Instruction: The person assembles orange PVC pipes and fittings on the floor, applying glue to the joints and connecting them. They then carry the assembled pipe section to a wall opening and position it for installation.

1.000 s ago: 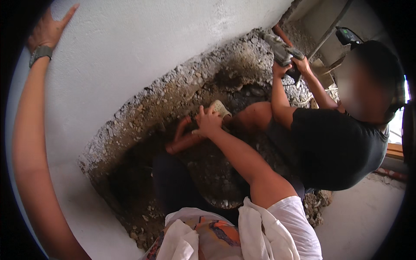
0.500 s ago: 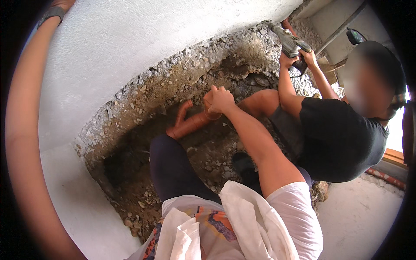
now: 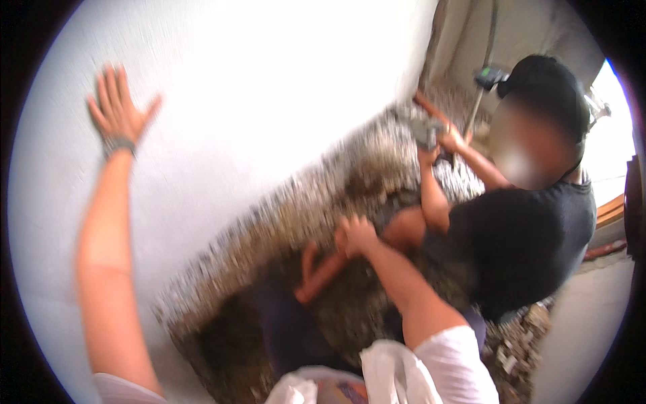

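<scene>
Against the white wall [image 3: 222, 101] my left hand [image 3: 121, 111] lies flat with its fingers spread and a band on the wrist. My right hand [image 3: 356, 236] is closed around the upper end of an orange drain pipe [image 3: 321, 277]. A side branch [image 3: 309, 259] rises from the pipe's lower end. The pipe slants through a dug-out trench [image 3: 229, 337] at the foot of the wall, and my fingers cover its top. Motion blur softens the trench and pipe.
On the right, a co-worker in a black shirt [image 3: 525, 242] and cap holds a grey power tool [image 3: 424, 131] against the broken wall base. A rough rubble edge [image 3: 289, 209] runs under the wall. Loose stones [image 3: 515, 347] lie at lower right.
The view has tilted up, so the scene sits lower and my left hand now shows whole on the wall. My right hand stays on the pipe.
</scene>
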A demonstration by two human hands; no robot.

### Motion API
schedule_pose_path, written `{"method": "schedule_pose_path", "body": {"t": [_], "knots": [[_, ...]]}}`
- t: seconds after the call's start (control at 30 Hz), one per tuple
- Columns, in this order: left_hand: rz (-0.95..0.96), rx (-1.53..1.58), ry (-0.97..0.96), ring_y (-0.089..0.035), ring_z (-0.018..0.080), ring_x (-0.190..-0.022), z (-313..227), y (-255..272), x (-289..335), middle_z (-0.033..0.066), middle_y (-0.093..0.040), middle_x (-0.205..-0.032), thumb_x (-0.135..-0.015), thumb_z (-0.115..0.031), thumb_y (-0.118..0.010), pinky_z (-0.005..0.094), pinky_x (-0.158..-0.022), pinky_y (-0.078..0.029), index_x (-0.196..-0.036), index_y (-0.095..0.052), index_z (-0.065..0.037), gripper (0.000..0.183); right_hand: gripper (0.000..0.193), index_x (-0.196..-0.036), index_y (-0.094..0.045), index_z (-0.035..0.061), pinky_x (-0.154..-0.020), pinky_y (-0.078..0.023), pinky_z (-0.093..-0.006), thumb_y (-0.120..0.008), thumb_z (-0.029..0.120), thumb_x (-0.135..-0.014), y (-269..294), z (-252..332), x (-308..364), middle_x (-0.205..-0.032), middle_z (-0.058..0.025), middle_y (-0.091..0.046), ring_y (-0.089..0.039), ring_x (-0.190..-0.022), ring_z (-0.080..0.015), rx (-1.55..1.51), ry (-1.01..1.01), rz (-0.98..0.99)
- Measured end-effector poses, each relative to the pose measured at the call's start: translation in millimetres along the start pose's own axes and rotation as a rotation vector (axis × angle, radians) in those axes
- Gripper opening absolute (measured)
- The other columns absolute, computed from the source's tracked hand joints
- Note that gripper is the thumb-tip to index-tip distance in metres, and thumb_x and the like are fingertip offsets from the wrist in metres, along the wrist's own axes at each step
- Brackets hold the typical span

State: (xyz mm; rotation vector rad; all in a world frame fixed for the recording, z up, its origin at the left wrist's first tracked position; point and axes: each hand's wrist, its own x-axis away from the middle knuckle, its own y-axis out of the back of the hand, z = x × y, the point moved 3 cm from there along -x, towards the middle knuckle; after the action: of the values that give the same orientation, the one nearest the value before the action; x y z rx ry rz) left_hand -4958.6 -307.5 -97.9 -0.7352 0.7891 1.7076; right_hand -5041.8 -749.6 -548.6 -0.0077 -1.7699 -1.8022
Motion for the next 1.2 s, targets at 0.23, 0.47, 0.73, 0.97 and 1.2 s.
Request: {"method": "schedule_pose_path", "body": {"t": [0.23,0.47,0.73,0.97,1.2], "knots": [[0.343,-0.285,0.116,0.010,0.0315,-0.160,8,-7,16,0.0183,0.004,-0.173,-0.081,-0.093,-0.042,0.0586,-0.125,0.011,-0.166,-0.009,-0.005,0.127,0.083,-0.143,-0.051,0.0185,-0.101,-0.053,-0.0479,-0.085,0.042,-0.071,9,1,-9,-0.137,-0.0150,-0.057,-0.059,-0.125,-0.0381,-0.158,0.001,-0.041],[0.312,-0.264,0.124,0.014,0.0306,-0.160,10,-9,18,0.0163,0.005,-0.174,-0.078,-0.092,-0.049,0.0587,-0.124,0.013,-0.166,-0.005,-0.006,0.131,0.053,-0.131,-0.060,0.0156,-0.097,-0.055,-0.0485,-0.069,0.044,-0.087,10,-19,-8,-0.131,-0.0167,-0.061,-0.061,-0.121,-0.0375,-0.263,-0.070,-0.128],[0.258,-0.230,0.094,0.013,0.0298,-0.160,10,-9,18,0.0151,0.006,-0.174,-0.079,-0.092,-0.048,0.0591,-0.124,0.012,-0.167,-0.004,-0.009,0.129,0.054,-0.130,-0.059,0.0149,-0.091,-0.058,-0.0469,-0.074,0.039,-0.084,7,-12,-17,-0.126,-0.0153,-0.063,-0.063,-0.117,-0.0367,-0.177,-0.021,-0.123],[0.125,-0.181,0.034,0.009,0.0278,-0.161,9,-10,12,0.0114,0.004,-0.175,-0.081,-0.092,-0.044,0.0575,-0.125,0.008,-0.167,-0.004,-0.013,0.123,0.058,-0.132,-0.059,0.0150,-0.094,-0.057,-0.0481,-0.075,0.041,-0.083,8,-8,-20,-0.127,-0.0150,-0.063,-0.062,-0.120,-0.0368,-0.178,-0.005,-0.149],[0.057,-0.106,0.055,0.008,0.0212,-0.161,2,-6,7,0.0037,0.002,-0.175,-0.082,-0.090,-0.046,0.0546,-0.126,0.005,-0.168,-0.006,-0.020,0.118,0.086,-0.139,-0.049,0.0151,-0.093,-0.058,-0.0436,-0.091,0.036,-0.067,11,-6,-14,-0.133,-0.0180,-0.060,-0.063,-0.120,-0.0369,-0.073,-0.005,-0.014]]}}
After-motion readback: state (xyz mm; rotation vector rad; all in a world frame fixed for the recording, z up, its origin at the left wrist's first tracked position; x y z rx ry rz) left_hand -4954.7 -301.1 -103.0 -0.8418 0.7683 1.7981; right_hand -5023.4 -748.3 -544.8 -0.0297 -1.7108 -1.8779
